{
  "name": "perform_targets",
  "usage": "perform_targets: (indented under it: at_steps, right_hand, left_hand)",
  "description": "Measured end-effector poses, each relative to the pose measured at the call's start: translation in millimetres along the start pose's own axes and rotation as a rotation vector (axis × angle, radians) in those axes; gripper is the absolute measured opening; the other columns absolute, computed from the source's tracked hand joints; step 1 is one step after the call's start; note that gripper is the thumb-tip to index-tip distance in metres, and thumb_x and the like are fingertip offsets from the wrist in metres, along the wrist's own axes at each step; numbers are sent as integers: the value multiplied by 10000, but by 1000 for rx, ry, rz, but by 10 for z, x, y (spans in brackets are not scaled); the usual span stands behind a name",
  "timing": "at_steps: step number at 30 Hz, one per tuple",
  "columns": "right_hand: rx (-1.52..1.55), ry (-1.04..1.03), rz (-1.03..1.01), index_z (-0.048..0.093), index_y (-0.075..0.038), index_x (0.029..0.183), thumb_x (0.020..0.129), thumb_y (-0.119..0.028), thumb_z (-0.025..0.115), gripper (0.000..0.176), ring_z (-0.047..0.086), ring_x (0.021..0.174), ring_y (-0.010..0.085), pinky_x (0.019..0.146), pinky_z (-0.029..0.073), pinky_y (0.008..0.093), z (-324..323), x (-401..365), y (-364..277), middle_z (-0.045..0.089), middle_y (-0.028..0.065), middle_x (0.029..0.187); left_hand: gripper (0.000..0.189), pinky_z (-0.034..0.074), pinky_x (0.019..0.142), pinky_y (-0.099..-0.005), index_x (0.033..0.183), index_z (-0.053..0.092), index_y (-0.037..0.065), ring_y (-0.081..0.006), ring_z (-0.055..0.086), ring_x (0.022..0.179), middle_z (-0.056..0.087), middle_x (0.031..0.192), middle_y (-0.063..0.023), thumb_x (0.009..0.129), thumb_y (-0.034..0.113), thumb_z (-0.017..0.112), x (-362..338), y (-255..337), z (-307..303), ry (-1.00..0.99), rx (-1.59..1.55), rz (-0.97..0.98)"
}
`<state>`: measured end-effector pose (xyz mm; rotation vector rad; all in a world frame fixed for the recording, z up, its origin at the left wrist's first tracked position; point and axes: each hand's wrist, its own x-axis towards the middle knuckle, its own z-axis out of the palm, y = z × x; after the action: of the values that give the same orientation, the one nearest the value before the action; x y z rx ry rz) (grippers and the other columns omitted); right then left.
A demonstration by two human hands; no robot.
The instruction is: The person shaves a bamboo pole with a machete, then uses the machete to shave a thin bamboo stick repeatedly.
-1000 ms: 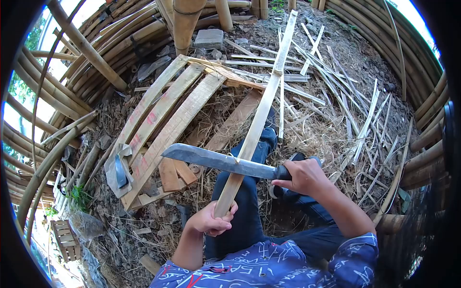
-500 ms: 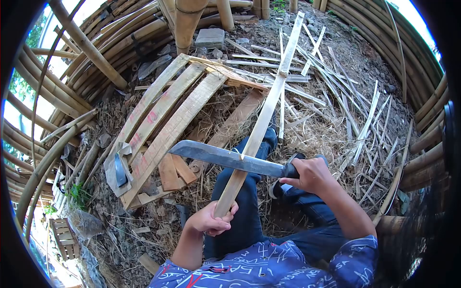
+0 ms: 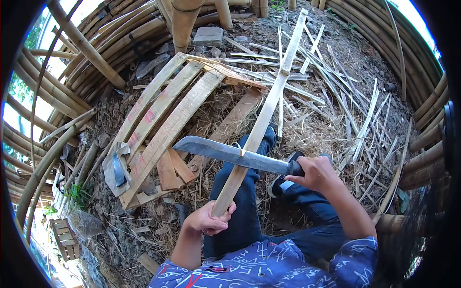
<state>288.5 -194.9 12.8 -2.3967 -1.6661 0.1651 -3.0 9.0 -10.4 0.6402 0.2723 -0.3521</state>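
Note:
My left hand (image 3: 211, 219) is closed round the near end of a long split bamboo strip (image 3: 264, 124), which slants up and away to the right across my leg. My right hand (image 3: 317, 174) grips the dark handle of a machete (image 3: 223, 153). The broad steel blade points left and lies across the strip, touching it a little below its middle. A small curled shaving (image 3: 239, 148) stands at the blade's upper edge. Farther up the strip a node shows as a ridge.
A slatted wooden pallet (image 3: 177, 110) lies at left, with a smaller blade (image 3: 118, 170) on wrapping at its near corner. Thin bamboo strips (image 3: 350, 105) are scattered at right over shavings. A grey block (image 3: 208, 36) and an upright bamboo post (image 3: 185, 24) stand ahead; bamboo poles ring the area.
The machete has shifted slightly right, still touching the strip at nearly the same place. My left hand keeps its hold, and the view has moved a little.

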Motion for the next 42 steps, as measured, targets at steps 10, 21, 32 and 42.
perform_targets:
  at_steps: [10,21,32,42]
  right_hand:
    - [4,-58,52,589,-66,763,771,-624,659,563,629,597,357,542,469,442,-36,-40,42,601,125,607]
    - [-37,36,13,543,-77,719,792,-663,613,595,622,538,324,490,457,416,-33,-130,174,584,117,548]
    - [-49,-3,97,574,-59,732,788,-656,624,601,633,585,331,531,478,420,-71,-256,317,606,129,598]
    - [-25,-36,130,619,-28,883,777,-637,634,618,635,647,370,592,477,453,-74,-343,399,616,159,659]
  left_hand:
    - [413,272,341,-178,1054,393,26,-11,369,444,372,611,69,763,-73,669,-13,-9,-27,-39,-52,8]
    - [422,272,348,-178,1055,391,18,-10,362,452,364,607,73,753,-78,670,-16,-1,-28,-41,-47,6]
    - [421,287,343,-180,1052,391,11,-7,360,450,360,604,72,747,-80,666,-27,14,-46,-58,-85,4]
    - [423,294,345,-180,1063,385,1,-9,366,443,356,590,74,753,-84,661,-30,-12,-86,-87,-63,18]
